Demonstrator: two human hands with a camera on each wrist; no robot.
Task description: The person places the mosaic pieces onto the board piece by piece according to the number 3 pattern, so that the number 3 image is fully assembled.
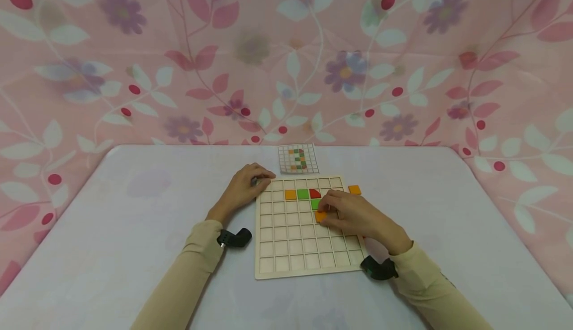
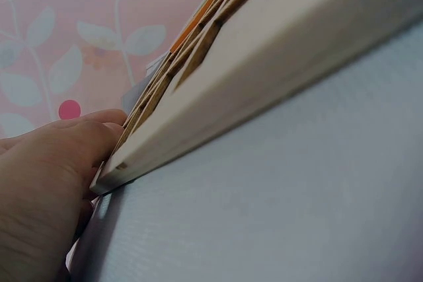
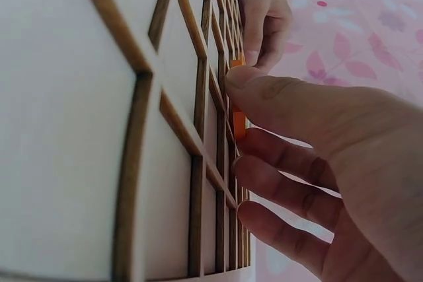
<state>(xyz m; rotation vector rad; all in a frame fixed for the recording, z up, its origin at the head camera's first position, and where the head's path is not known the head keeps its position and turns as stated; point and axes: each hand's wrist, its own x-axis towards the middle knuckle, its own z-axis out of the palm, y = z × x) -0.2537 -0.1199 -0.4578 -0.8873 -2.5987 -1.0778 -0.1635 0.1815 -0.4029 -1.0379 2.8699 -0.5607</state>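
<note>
A pale wooden grid board (image 1: 275,248) lies flat on the table. At its far left corner my left hand (image 1: 245,186) holds the edge, thumb and fingers about the corner; the left wrist view shows this hand (image 2: 56,170) close up. My right hand (image 1: 355,214) pinches an orange square tile (image 1: 320,217) at a cell right of the board's middle. In the right wrist view the orange tile (image 3: 239,124) shows between thumb and fingers. Above it lie a green tile (image 1: 315,204) and a red quarter-round tile (image 1: 315,193), with another green tile (image 1: 303,194) and an orange one (image 1: 290,194) to the left.
Behind the board lies a printed card (image 1: 286,165) with a coloured grid pattern. One loose orange tile (image 1: 354,189) sits on the white table (image 1: 147,230) past the board's right edge. A floral pink cloth (image 1: 268,71) hangs behind the table.
</note>
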